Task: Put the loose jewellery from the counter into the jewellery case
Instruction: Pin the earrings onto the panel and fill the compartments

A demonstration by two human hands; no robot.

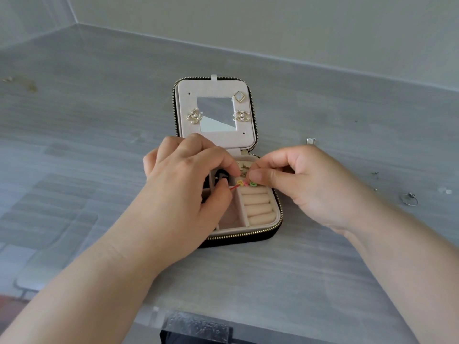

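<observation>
**Forearms in from near edge, both hands on bracelet over case**

Forearms reach in from the bottom of the view across the grey counter (99, 125). A dark object sits at the near counter edge, cut off and unclear.

Left hand (188, 175): fingers curled, thumb and forefinger pinching the red-cord end of the bracelet (244, 183). Right hand (298, 184): fingers curled, thumb and forefinger pinching the other end by the coloured beads. The bracelet spans the short gap between them, just above the middle of the open case (248, 235), behind the ring rolls (258, 207).

The left hand blocks the left compartments, so their contents cannot be told. A dark item (221, 176) shows partly under its fingers. A gold piece (244, 168) lies in the back compartment between the hands.

The lid (183, 135) is folded back beyond the hands. It has a mirror (216, 114) at centre, pearl earrings (195, 117) pinned on either side of it, and a diamond-shaped stud (239, 97) at its upper right corner.

Loose on the counter to the right:
- a hoop (409, 199), well apart from the case
- a clear piece (311, 140) just beyond the right hand
- tiny pale bits (445, 191) near the hoop

At far left are gold-brown specks (27, 83), too blurred to name.
</observation>
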